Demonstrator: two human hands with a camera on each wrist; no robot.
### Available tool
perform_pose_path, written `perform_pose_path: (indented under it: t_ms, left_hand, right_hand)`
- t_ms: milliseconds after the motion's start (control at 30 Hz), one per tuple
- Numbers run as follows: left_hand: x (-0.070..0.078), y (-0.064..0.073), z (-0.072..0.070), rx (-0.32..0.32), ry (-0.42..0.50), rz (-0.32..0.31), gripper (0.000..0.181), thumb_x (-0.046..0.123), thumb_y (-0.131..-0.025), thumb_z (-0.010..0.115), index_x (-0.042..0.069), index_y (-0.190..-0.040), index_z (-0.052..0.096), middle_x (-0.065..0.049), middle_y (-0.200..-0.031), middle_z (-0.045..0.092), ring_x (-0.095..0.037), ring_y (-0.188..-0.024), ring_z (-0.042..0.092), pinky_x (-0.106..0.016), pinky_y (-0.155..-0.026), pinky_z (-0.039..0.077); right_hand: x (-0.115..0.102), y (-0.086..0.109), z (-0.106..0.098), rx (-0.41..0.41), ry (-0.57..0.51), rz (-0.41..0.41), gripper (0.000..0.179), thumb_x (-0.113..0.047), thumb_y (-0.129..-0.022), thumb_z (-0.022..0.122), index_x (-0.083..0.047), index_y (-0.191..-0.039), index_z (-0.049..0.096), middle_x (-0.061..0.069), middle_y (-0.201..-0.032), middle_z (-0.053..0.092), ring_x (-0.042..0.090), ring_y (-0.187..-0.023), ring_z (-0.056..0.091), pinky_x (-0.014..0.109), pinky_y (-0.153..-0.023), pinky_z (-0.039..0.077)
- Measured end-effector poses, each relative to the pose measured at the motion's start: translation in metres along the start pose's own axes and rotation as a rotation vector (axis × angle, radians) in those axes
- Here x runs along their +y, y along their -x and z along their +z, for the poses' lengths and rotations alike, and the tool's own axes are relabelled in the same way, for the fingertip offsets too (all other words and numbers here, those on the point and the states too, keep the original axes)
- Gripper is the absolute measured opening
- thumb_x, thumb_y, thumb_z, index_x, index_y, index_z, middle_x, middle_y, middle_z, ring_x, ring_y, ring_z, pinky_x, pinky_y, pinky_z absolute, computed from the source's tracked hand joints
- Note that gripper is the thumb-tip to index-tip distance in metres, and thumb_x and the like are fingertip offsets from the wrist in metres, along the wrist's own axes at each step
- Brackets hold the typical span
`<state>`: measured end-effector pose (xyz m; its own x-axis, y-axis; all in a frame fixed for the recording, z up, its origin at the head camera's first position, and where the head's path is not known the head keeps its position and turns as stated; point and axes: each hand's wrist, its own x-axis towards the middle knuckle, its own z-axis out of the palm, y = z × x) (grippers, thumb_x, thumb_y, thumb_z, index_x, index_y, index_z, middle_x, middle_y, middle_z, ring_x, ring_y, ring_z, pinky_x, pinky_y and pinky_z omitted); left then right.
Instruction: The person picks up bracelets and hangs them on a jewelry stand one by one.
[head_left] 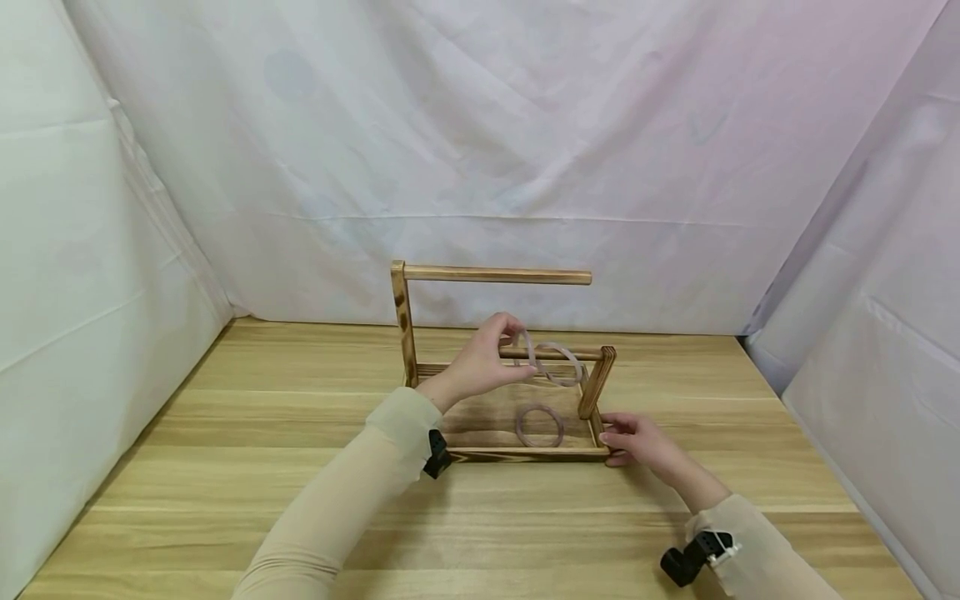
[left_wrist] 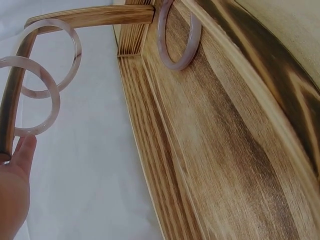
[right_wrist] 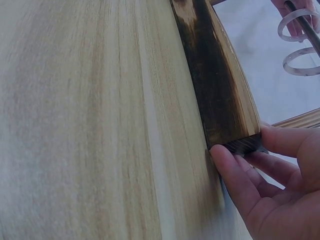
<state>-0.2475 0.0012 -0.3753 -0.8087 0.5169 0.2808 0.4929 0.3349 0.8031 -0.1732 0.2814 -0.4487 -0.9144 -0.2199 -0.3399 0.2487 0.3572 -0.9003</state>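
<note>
A wooden bangle stand (head_left: 525, 455) has a tray base, a high bar (head_left: 495, 274) and a lower bar (head_left: 592, 354). My left hand (head_left: 480, 360) holds a pale, translucent bangle (head_left: 530, 348) between thumb and fingers, and the ring encircles the lower bar near its free end. Farther along that bar, towards its post, hangs a second pale bangle (left_wrist: 77, 50). The third, slightly more purple bangle (head_left: 562, 429) is in the tray base. At the stand's front right corner, my right hand (right_wrist: 280, 185) grips the wooden edge (right_wrist: 245, 144) between thumb and fingers.
The stand is on a wood-grain table (head_left: 225, 467). White cloth (head_left: 480, 167) hangs behind the table and along both sides. The lower bar's post (head_left: 597, 383) rises at the right, the high bar's taller post (head_left: 405, 325) at the left.
</note>
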Motion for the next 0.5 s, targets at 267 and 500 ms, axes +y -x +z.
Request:
perform_pose_path:
  t_ms: [267,500]
  left_hand:
    - [-0.0014,-0.002,0.0014,-0.006,0.01,0.009,0.048,0.021,-0.077,0.077,0.01,-0.114,0.049,-0.006,-0.112,0.051,-0.019,-0.1,0.049,-0.032,-0.101,0.045]
    - [-0.0012,-0.0025,0.002,-0.009,-0.046,-0.024,0.053,0.026,-0.074,0.08,0.012,-0.117,0.052,-0.005,-0.117,0.055,-0.029,-0.116,0.051,-0.042,-0.103,0.042]
  right_hand:
    - [-0.0023,0.0008,0.0009,0.001,0.006,0.007,0.056,-0.004,-0.093,0.051,0.019,-0.137,0.025,0.027,-0.116,0.05,0.011,-0.087,0.057,0.034,-0.078,0.057]
    - [-0.0023,0.0021,0.0018,-0.003,-0.001,0.0,0.056,-0.003,-0.094,0.05,0.021,-0.137,0.023,0.027,-0.116,0.048,0.011,-0.085,0.056,0.034,-0.077,0.057]
